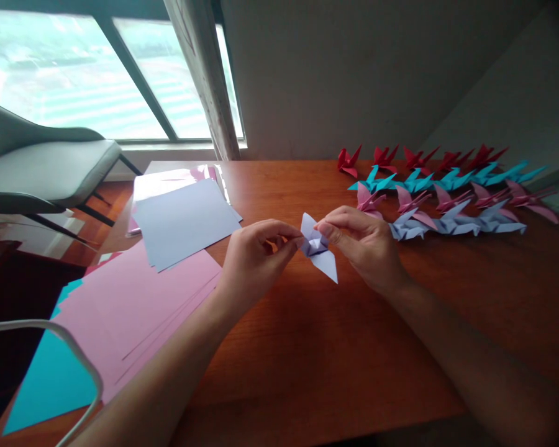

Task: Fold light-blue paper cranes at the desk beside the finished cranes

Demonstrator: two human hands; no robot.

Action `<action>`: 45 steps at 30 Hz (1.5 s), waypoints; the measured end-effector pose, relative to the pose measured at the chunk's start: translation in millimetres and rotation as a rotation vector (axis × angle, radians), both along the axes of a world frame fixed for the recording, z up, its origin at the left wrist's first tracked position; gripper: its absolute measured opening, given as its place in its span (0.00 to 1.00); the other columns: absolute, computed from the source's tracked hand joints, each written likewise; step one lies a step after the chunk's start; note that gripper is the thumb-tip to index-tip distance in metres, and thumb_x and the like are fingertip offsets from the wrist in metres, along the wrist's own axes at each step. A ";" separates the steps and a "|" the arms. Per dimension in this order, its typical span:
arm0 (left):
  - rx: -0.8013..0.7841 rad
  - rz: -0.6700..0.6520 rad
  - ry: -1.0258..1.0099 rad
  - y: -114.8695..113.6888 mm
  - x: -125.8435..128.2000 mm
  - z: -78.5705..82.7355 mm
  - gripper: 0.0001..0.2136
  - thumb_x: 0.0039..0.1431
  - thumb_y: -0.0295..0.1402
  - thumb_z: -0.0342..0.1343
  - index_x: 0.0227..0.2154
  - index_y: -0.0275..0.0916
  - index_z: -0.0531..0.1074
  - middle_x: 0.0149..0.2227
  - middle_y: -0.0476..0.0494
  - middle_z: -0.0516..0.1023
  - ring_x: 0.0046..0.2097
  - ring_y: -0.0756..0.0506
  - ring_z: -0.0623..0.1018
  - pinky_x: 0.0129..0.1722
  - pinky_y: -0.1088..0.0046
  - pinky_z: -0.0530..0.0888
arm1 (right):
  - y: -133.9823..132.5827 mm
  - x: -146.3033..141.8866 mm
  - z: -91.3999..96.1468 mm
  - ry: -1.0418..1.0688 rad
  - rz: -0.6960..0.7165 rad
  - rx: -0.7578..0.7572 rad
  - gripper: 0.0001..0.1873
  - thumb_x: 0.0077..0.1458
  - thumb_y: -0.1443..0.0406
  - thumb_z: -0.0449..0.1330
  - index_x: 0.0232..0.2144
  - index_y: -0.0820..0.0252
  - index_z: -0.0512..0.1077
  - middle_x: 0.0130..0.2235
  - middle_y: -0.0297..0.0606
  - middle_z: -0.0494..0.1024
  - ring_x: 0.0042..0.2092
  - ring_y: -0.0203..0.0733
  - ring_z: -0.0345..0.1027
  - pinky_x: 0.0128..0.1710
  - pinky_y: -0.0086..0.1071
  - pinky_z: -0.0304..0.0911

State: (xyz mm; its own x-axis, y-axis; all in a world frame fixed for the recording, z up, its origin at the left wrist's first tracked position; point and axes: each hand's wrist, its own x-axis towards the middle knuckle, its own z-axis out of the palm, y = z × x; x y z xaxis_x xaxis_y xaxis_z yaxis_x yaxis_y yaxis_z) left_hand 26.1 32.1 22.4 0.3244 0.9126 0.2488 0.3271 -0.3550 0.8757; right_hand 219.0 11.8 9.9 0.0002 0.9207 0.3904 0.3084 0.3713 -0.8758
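Observation:
A pale lavender origami crane [317, 247] is held above the wooden table, its two wings spread up and down. My left hand [261, 251] pinches one end of it between thumb and fingertips. On the opposite side, my right hand [366, 242] grips the other end the same way, thumb against forefinger. The ends inside both pinches are mostly hidden by the fingers. Beyond my right hand stands a row of finished lavender cranes [451, 223], partly covered by that hand at its left end.
Rows of pink cranes [414, 202], turquoise cranes [414, 181] and red cranes [419, 160] stand at the back right of the table [317, 372]. Lavender sheets [186, 220], pink sheets [130, 310] and turquoise sheets [51, 372] lie at left. A white cable [79, 351] curves at lower left, below a chair [51, 167].

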 end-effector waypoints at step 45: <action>-0.341 -0.160 -0.165 3.6 2.7 -10.1 0.09 0.58 0.37 0.61 0.31 0.35 0.76 0.28 0.47 0.75 0.31 0.49 0.71 0.32 0.75 0.66 | 5.2 -2.1 -3.0 0.423 0.051 -0.275 0.10 0.53 0.56 0.68 0.29 0.55 0.78 0.27 0.30 0.75 0.28 0.33 0.64 0.28 0.29 0.60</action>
State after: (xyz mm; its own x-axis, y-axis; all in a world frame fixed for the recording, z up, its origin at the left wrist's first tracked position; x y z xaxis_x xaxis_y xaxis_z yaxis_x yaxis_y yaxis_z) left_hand 28.8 35.7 12.2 0.4503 0.8929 0.0008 0.1371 -0.0701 0.9881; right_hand 217.0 17.0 6.9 0.0579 0.9924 0.1088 -0.1067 0.1145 -0.9877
